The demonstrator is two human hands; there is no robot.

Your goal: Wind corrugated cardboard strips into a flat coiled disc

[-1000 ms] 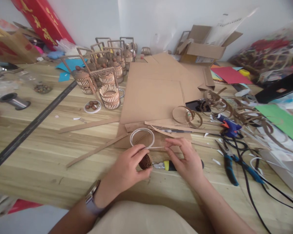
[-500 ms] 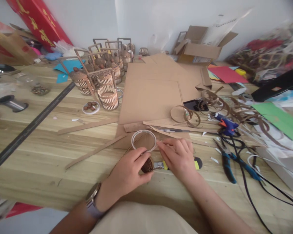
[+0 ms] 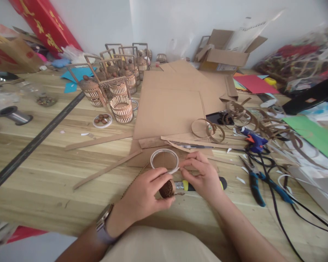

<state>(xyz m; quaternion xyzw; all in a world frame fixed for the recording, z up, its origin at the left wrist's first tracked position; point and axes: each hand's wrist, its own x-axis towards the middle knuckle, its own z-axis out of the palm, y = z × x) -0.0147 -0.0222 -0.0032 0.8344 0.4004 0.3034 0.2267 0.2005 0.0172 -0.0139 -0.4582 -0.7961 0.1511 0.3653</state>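
My left hand [image 3: 143,196] is closed around a small dark brown rolled cardboard disc [image 3: 166,189], held just above the wooden table [image 3: 43,174]. My right hand [image 3: 205,178] pinches the free end of tape at the edge of a white tape roll [image 3: 164,160], which lies on a cardboard sheet [image 3: 169,109]. A yellow-and-black utility knife [image 3: 192,186] lies under my right hand, its blade end near the disc.
Several small cardboard lanterns [image 3: 117,91] stand at the back left. Blue pliers [image 3: 255,185], a blue glue gun [image 3: 253,138], black cables and curled cardboard strips [image 3: 235,116] lie to the right. Long cardboard strips [image 3: 104,171] and a black bar [image 3: 35,142] lie to the left.
My right hand has moved left toward the tape roll, shortening the pulled tape. The left hand with the disc stayed almost still.
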